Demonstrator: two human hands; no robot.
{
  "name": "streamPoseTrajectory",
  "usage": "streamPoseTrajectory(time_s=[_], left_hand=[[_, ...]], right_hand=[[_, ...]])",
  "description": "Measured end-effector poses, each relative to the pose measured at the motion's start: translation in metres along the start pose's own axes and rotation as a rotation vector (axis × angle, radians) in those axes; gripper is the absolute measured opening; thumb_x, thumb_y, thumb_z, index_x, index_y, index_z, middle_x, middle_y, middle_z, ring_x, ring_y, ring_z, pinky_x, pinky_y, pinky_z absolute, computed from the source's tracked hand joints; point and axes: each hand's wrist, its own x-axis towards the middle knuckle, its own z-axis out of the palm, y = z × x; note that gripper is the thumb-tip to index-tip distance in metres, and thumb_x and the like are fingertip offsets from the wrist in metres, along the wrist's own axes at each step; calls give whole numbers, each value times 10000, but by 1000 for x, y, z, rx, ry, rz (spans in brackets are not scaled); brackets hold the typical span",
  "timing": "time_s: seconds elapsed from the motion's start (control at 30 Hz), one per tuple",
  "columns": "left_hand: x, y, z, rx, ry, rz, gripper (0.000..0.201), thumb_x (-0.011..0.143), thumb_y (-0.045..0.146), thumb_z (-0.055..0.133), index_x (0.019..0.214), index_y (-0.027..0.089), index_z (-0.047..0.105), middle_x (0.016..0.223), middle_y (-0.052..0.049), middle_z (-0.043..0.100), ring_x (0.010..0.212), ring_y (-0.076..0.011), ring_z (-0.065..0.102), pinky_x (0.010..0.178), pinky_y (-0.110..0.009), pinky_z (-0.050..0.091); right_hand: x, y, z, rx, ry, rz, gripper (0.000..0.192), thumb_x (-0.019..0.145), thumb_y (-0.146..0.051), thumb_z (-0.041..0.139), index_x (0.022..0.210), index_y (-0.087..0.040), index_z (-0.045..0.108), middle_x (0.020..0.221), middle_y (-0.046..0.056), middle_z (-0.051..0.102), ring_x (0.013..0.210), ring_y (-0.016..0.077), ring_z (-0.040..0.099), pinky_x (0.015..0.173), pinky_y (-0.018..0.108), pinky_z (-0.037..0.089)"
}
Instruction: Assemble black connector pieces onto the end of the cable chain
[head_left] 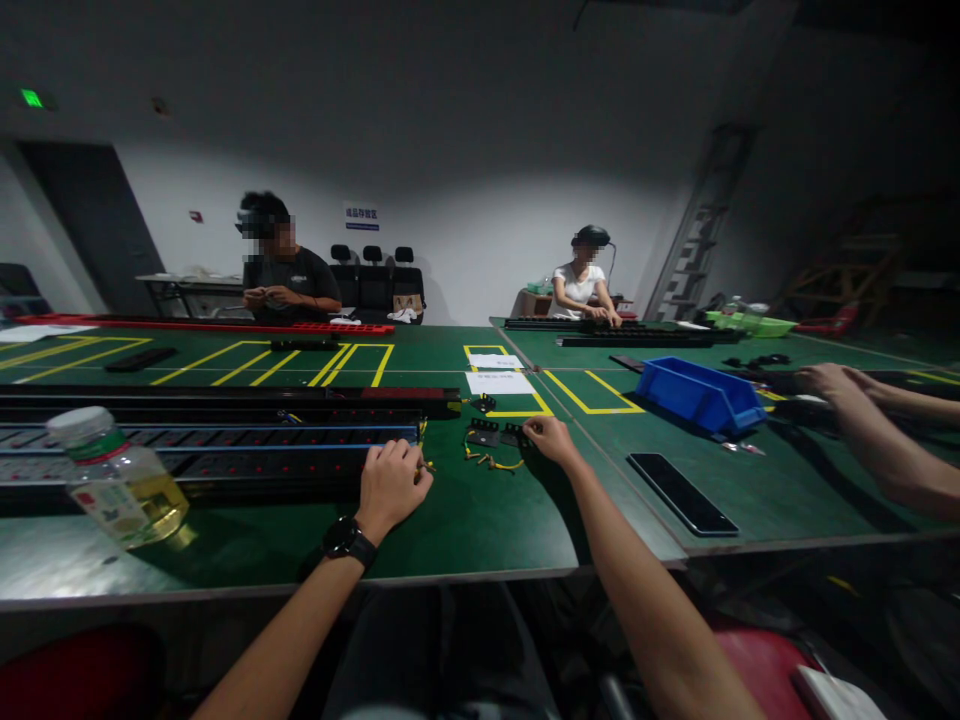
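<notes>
A black wristwatch [347, 540] is worn on the left arm. The left hand [391, 486] is curled closed at the end of the long black strip assembly [225, 440], with what appears to be a yellow wire [424, 466] pinched in it. The right hand [551, 440] is closed on a small black connector block [513, 435] lying on the green table [480, 520]. A bottle [120, 480] stands at the near left; a blue bin [701, 395] and a co-worker's hands [829, 382] are seen further right.
</notes>
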Motion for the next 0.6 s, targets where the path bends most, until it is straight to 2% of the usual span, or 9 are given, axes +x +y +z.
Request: streamPoseTrajectory(time_s=[0.17, 0.27, 0.4, 0.6], left_hand=[[0, 0, 1, 24, 2, 4, 108, 889, 268, 559, 855, 210, 643, 918, -87, 674, 916, -271, 603, 827, -441, 401], [0, 0, 2, 35, 1, -2, 108, 886, 272, 563, 860, 211, 648, 923, -91, 680, 921, -273, 601, 828, -440, 400], [0, 0, 2, 14, -2, -10, 111, 888, 268, 560, 860, 212, 652, 928, -93, 688, 921, -268, 597, 832, -439, 396], [0, 0, 2, 20, -4, -3, 108, 893, 263, 555, 858, 213, 644, 926, -91, 679, 918, -269, 599, 830, -438, 397]], right_hand=[[0, -6, -1, 77, 56, -17, 272, 888, -297, 579, 1022, -146, 762, 927, 111, 761, 830, 229, 664, 757, 311, 465], [-1, -9, -1, 88, 51, -58, 259, 879, -299, 590, 1006, -157, 766, 944, 108, 763, 849, 231, 671, 773, 313, 466], [-3, -12, -1, 30, 39, -36, 251, 862, -316, 607, 960, -166, 783, 810, 82, 733, 758, 226, 653, 703, 316, 437], [-5, -17, -6, 31, 5, 6, 384, 895, -467, 584, 984, -166, 806, 717, 73, 699, 689, 209, 608, 639, 306, 392]])
